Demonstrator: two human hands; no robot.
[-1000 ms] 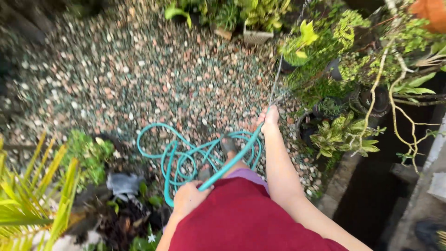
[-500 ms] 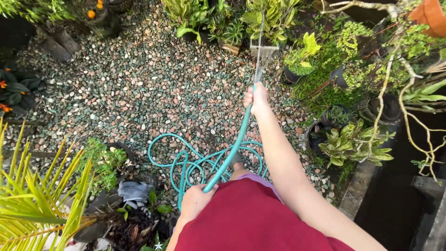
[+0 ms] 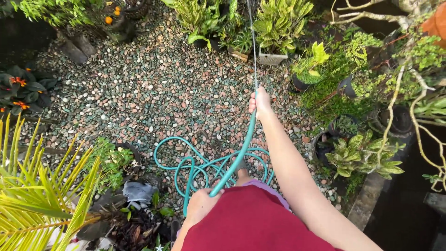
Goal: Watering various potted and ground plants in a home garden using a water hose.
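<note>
The hose is teal, lying over gravel speckled pink, grey-green and white. The shirt is dark red above a lilac strip, and the flowers at left look orange, though they are small.

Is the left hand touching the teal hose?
Touching. The head view shows the left hand closed around the teal hose, which runs straight out of its grip.

1 head view, steep downward, over pebble ground.
</note>
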